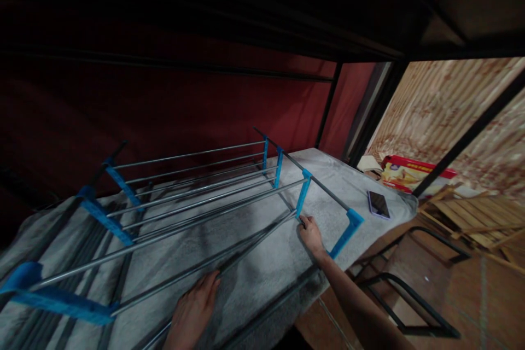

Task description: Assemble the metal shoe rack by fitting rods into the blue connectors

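A rack of thin metal tubes joined by blue plastic brackets lies across a bed-like surface with a grey cover (262, 279). My left hand (192, 309) is closed around a loose-looking metal tube (250, 249) that slants up to the right. The far end of this tube meets the lower end of a blue bracket (303, 194). There my right hand (311, 234) pinches at the bracket's lower tip; its fingertips partly hide the joint. A larger blue corner bracket (346, 232) stands just right of that hand. At the left, another blue bracket (61, 303) holds the rack's opposite end.
Several spare dark tubes (77, 262) lie at the left. A phone (378, 204) rests near the right edge. Beyond it are a red and yellow box (410, 172), wooden slatted pieces (476, 213) and a black-framed chair (426, 273). A dark frame (328, 104) rises overhead.
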Tool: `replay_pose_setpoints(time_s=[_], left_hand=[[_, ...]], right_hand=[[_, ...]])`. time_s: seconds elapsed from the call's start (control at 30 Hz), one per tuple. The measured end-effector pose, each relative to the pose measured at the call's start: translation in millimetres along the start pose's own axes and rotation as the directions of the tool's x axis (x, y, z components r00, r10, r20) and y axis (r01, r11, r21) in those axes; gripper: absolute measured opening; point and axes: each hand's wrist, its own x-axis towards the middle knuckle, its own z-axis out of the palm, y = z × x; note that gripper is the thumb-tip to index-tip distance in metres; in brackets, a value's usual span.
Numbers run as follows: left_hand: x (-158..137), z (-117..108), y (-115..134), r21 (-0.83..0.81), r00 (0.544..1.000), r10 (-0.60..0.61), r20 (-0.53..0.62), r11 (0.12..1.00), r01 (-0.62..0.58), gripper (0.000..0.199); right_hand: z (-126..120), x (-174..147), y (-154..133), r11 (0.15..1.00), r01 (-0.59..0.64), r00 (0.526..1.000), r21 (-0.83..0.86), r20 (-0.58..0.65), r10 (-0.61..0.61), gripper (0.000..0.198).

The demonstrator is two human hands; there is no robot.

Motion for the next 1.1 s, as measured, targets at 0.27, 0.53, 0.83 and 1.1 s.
replay_pose_setpoints(time_s=[0.27,0.53,0.83,1.1], left_hand=[[14.1,-14.8,19.4,-0.003,0.998,0.020,-0.064,1.000,-0.020,0.042],[17.4,-18.7,15.6,-0.010,0.985,0.029,-0.169,0.999,-0.031,0.042],[23.1,-25.7,23.8,0.008,0.992,0.042,-0.121,0.999,-0.042,0.043],[24.5,-31.8,22.8,0.035,0.985,0.081,-0.155,0.996,-0.077,0.043]], right_hand=[[-2.2,0.4,-0.6,1.000,0.000,1.000,0.000,0.029,0.000,0.051],[-4.6,-0.3,-2.7,1.000,-0.002,1.000,0.000,0.029,0.002,0.052],[-6.6,-0.9,-4.8,1.000,-0.004,1.000,0.017,0.027,0.004,0.051],[-7.2,-1.9,-6.1,1.000,-0.007,1.000,0.011,0.011,0.007,0.050]])
